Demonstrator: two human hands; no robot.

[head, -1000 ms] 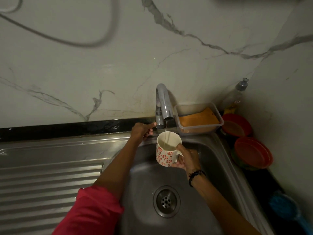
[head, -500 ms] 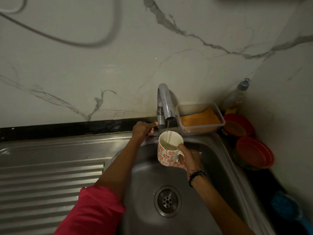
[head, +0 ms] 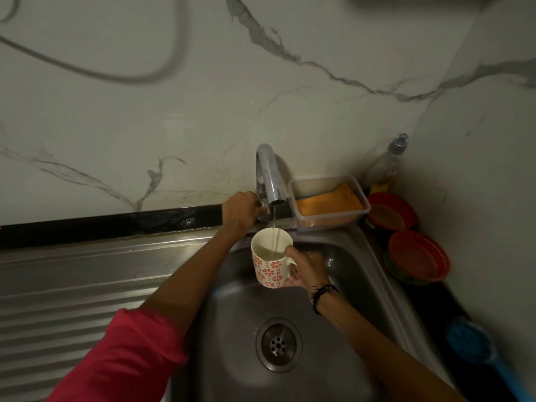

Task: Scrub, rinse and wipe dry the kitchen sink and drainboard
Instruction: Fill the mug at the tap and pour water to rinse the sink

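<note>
Fingers of the right hand (head: 304, 269) are curled round the handle of a flower-patterned mug (head: 271, 261), held over the steel sink (head: 293, 300) at frame centre. Left-hand (head: 240, 211) fingers are wrapped round the tap (head: 268, 175) lever. The drainboard (head: 66, 300) is seen lower left.

Steel sink unit (head: 87, 265) with ribbed drainboard (head: 58, 314); plastic tub (head: 329, 201) at its back rim; red bowls (head: 417, 256) alongside.
</note>
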